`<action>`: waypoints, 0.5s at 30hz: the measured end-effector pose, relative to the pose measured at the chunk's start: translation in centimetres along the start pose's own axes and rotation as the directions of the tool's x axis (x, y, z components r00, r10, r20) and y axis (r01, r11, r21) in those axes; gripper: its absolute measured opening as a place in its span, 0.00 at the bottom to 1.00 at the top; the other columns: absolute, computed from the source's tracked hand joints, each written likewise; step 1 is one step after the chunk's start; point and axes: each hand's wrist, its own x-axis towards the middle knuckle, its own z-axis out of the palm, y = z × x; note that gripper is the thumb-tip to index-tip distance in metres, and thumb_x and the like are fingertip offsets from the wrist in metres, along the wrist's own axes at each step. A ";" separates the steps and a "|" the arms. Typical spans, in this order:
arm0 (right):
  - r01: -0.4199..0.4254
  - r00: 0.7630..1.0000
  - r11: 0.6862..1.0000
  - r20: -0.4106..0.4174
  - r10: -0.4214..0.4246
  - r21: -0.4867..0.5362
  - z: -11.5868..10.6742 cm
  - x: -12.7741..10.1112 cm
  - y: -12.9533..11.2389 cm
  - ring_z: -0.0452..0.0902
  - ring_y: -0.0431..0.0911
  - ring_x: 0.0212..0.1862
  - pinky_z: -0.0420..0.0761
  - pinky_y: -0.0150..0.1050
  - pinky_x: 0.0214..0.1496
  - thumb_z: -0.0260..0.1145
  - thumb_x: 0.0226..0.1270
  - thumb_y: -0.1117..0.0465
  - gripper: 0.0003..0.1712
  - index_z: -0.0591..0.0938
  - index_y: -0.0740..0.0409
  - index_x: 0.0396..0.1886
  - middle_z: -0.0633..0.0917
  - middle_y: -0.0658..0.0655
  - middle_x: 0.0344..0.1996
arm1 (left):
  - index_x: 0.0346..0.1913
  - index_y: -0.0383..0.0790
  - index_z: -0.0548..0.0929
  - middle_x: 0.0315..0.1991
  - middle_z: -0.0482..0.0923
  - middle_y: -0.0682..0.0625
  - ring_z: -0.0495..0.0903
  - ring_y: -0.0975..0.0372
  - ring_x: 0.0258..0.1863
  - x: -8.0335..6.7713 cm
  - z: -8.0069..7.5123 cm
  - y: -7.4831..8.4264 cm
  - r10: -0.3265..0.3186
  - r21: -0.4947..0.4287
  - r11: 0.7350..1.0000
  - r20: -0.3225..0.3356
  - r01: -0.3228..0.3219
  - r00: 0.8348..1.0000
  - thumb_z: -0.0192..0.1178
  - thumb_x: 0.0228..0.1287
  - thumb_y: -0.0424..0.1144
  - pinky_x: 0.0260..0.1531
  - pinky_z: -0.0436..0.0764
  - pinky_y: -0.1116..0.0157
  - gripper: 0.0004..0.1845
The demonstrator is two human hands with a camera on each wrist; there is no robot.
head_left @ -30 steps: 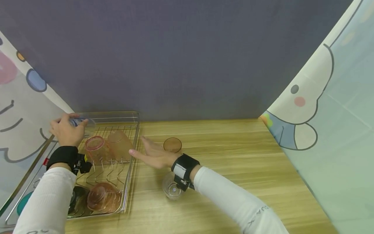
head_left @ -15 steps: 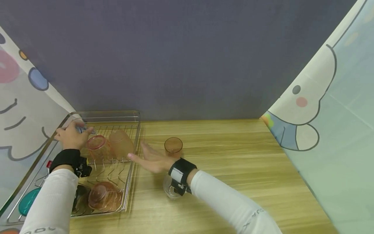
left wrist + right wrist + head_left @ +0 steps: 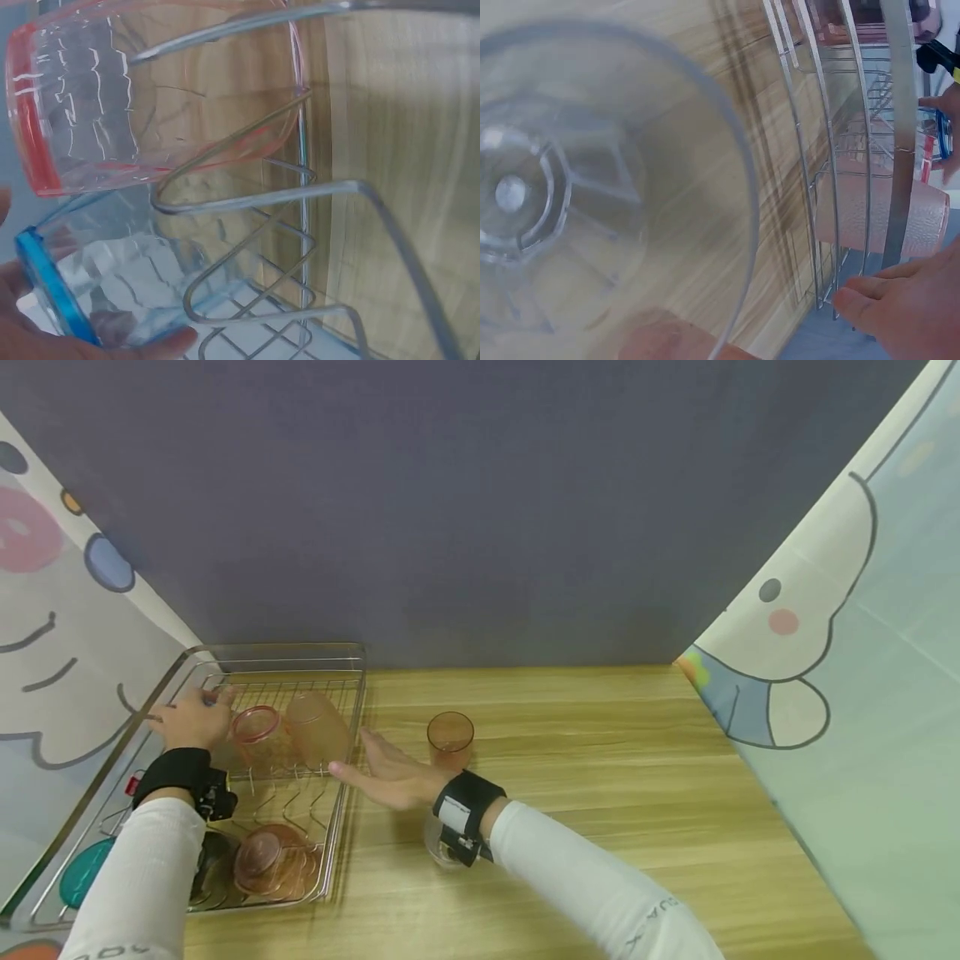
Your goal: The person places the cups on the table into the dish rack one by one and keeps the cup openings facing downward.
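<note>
At the rack's far left corner, my left hand (image 3: 195, 722) grips a clear glass with a blue base (image 3: 135, 277), thumb and fingers around its base end. The glass stands base up among the wires of the metal dish rack (image 3: 330, 843). Right beside it is a clear glass with a pink base (image 3: 258, 735), also base up, then a frosted orange cup (image 3: 318, 731). My right hand (image 3: 393, 775) is spread with straight fingers, fingertips right at the rack's right rail, and holds nothing.
An amber glass (image 3: 451, 739) stands on the wooden table (image 3: 600, 777) beyond my right wrist. A clear glass (image 3: 652, 195) stands under that wrist. The rack's near part bears a pinkish-brown dish (image 3: 262, 860), a dark dish (image 3: 213, 864) and a teal dish (image 3: 84, 870).
My left hand has lowered the blue-based glass from above the rack's far left corner into it. The right hand has stayed almost still beside the rack.
</note>
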 end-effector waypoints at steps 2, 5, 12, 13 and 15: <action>0.001 1.000 1.000 -0.001 -0.001 -0.020 0.1 0.0 0.0 0.36 0.44 0.75 0.46 0.45 0.75 0.28 0.63 0.26 0.49 0.35 0.50 0.74 0.39 0.52 0.74 | 0.67 0.24 0.52 0.63 0.39 0.15 0.28 0.24 0.64 0.1 -0.1 -0.2 -0.037 0.019 0.999 0.048 0.036 0.998 0.15 0.69 0.59 0.61 0.36 0.32 0.42; 0.001 1.000 1.000 -0.005 -0.001 -0.031 0.2 0.0 -0.1 0.37 0.44 0.75 0.46 0.45 0.75 0.28 0.63 0.25 0.49 0.36 0.49 0.74 0.40 0.51 0.74 | 0.68 0.21 0.46 0.64 0.37 0.16 0.29 0.24 0.64 0.2 -0.1 -0.2 -0.077 0.047 0.996 0.104 0.072 0.992 0.07 0.67 0.56 0.60 0.37 0.32 0.43; 0.006 1.000 0.998 -0.005 -0.006 -0.062 0.6 0.1 0.2 0.37 0.45 0.75 0.45 0.44 0.75 0.27 0.62 0.25 0.49 0.35 0.49 0.73 0.39 0.52 0.74 | 0.67 0.19 0.42 0.63 0.36 0.14 0.32 0.22 0.62 -0.2 -0.3 0.4 -0.102 0.120 0.990 0.195 0.080 0.976 -0.03 0.60 0.60 0.59 0.39 0.31 0.50; 0.008 1.000 0.998 -0.006 -0.008 -0.065 0.6 0.2 0.3 0.37 0.45 0.75 0.45 0.45 0.75 0.27 0.62 0.25 0.49 0.35 0.49 0.73 0.39 0.52 0.74 | 0.67 0.19 0.42 0.62 0.35 0.14 0.31 0.22 0.62 -0.3 -0.3 0.5 -0.103 0.120 0.990 0.201 0.080 0.974 -0.03 0.59 0.61 0.59 0.39 0.31 0.50; 0.011 1.000 0.998 -0.008 -0.011 -0.064 0.7 0.2 0.3 0.37 0.45 0.75 0.45 0.45 0.75 0.27 0.62 0.25 0.50 0.35 0.50 0.73 0.39 0.52 0.74 | 0.68 0.21 0.39 0.63 0.31 0.14 0.31 0.22 0.62 -0.4 -0.4 0.8 -0.119 0.108 0.989 0.217 0.097 0.969 -0.03 0.58 0.62 0.59 0.40 0.30 0.50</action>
